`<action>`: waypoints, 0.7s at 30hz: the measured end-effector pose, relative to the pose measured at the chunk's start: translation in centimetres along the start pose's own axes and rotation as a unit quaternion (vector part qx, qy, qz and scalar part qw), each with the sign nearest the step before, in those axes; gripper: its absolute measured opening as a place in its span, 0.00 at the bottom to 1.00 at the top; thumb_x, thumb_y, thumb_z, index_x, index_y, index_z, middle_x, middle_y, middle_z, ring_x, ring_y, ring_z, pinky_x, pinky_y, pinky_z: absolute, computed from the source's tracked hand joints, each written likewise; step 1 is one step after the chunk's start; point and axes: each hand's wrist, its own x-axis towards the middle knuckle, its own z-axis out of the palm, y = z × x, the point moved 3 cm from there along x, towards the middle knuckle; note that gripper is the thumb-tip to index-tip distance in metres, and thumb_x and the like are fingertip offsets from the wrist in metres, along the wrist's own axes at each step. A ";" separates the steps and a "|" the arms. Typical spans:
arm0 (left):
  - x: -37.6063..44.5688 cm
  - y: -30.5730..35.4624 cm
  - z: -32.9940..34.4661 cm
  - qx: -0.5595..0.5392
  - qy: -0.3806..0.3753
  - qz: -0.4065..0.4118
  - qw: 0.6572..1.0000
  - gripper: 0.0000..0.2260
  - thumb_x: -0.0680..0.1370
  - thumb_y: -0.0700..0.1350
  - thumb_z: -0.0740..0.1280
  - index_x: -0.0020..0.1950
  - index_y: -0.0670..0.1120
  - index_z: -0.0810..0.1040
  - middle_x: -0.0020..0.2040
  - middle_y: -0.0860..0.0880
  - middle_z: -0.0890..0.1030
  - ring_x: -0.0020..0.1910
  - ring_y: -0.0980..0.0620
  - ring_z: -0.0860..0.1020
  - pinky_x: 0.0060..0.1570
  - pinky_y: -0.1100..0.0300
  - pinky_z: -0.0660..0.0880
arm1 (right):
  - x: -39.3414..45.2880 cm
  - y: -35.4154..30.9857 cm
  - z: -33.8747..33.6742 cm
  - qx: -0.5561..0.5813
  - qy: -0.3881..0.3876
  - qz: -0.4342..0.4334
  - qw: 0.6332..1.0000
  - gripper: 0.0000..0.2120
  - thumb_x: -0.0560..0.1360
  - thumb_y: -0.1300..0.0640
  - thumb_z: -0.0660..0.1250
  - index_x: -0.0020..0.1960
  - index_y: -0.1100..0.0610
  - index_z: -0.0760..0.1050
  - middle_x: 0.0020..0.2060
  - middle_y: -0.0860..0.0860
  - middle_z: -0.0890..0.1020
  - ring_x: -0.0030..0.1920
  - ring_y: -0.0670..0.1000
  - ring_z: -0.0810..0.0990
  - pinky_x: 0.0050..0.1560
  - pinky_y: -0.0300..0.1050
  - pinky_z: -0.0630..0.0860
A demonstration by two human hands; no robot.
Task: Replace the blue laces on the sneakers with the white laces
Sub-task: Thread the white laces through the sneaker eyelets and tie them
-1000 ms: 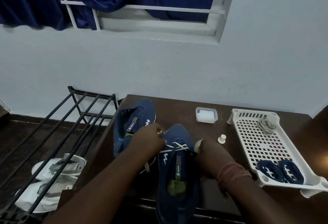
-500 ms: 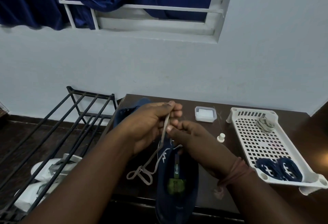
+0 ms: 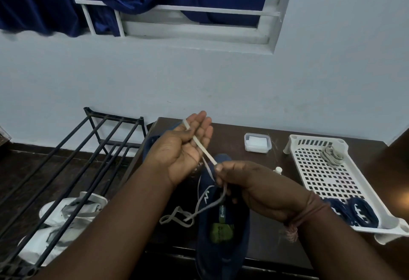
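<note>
A navy sneaker (image 3: 223, 231) lies toe-away on the dark table (image 3: 276, 242), near its front edge. A white lace (image 3: 204, 150) runs taut from it up across my left hand (image 3: 188, 146), which is raised palm-up with straight fingers, the lace lying over them. My right hand (image 3: 250, 186) pinches the same lace just above the shoe. The lace's loose end (image 3: 177, 217) coils on the table left of the sneaker. A second navy sneaker (image 3: 152, 141) is mostly hidden behind my left hand. Blue laces (image 3: 354, 212) lie bundled in the white tray (image 3: 316, 175).
Another white lace bundle (image 3: 332, 154) sits at the tray's far end. A small clear lidded box (image 3: 257, 142) and a little white cap (image 3: 278, 170) stand on the table. A black metal shoe rack (image 3: 73, 160) stands to the left, white sandals (image 3: 66, 213) beneath it.
Both hands rose from the sneaker, drawing the white lace up. My left hand opened palm-up and moved higher; my right hand slid down the lace toward the shoe.
</note>
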 end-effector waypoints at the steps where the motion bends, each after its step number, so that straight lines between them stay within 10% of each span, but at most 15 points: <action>1: 0.4 0.5 -0.6 -0.023 0.026 0.013 0.999 0.17 0.82 0.30 0.53 0.69 0.37 0.72 0.58 0.43 0.84 0.53 0.47 0.85 0.52 0.52 0.82 | -0.2 -0.2 -0.8 0.006 0.018 0.009 1.000 0.12 0.78 0.48 0.64 0.41 0.54 0.75 0.39 0.52 0.76 0.35 0.47 0.71 0.38 0.43 0.67; 9: 1.3 1.9 -2.7 -0.047 0.170 0.066 0.982 0.13 0.83 0.30 0.49 0.63 0.34 0.70 0.67 0.39 0.76 0.70 0.44 0.72 0.72 0.49 0.67 | -2.6 1.8 -7.8 -0.218 0.206 0.147 0.942 0.12 0.80 0.59 0.63 0.44 0.61 0.83 0.33 0.59 0.80 0.30 0.50 0.74 0.33 0.40 0.69; 14: 1.6 -0.7 -2.4 0.176 0.185 0.036 0.966 0.09 0.83 0.39 0.60 0.61 0.37 0.72 0.54 0.45 0.76 0.49 0.49 0.77 0.57 0.49 0.76 | -0.7 2.4 -6.1 -0.183 0.222 0.160 0.944 0.14 0.77 0.68 0.61 0.41 0.59 0.82 0.28 0.55 0.77 0.24 0.48 0.72 0.25 0.38 0.68; 16: 0.9 -2.5 -2.1 0.438 0.185 -0.002 0.880 0.17 0.82 0.43 0.62 0.68 0.36 0.70 0.62 0.39 0.77 0.57 0.40 0.78 0.58 0.48 0.76 | 0.1 2.4 -5.5 -0.198 0.214 0.138 0.947 0.15 0.75 0.70 0.61 0.38 0.56 0.82 0.27 0.51 0.79 0.29 0.49 0.74 0.34 0.43 0.71; 20: -0.1 -4.6 -2.0 0.849 0.117 0.089 0.508 0.12 0.82 0.47 0.59 0.51 0.40 0.77 0.49 0.41 0.80 0.52 0.41 0.79 0.43 0.56 0.69 | 0.4 1.9 -4.6 -0.169 0.224 0.089 0.956 0.10 0.76 0.69 0.62 0.45 0.61 0.81 0.38 0.58 0.85 0.32 0.51 0.77 0.30 0.39 0.71; 21: 0.1 -4.6 -2.2 0.866 0.089 0.139 0.472 0.12 0.81 0.47 0.60 0.52 0.41 0.78 0.50 0.43 0.80 0.55 0.43 0.79 0.45 0.55 0.70 | 0.4 1.7 -4.3 -0.149 0.228 0.079 0.959 0.06 0.76 0.69 0.63 0.48 0.64 0.78 0.40 0.60 0.85 0.31 0.52 0.77 0.27 0.38 0.70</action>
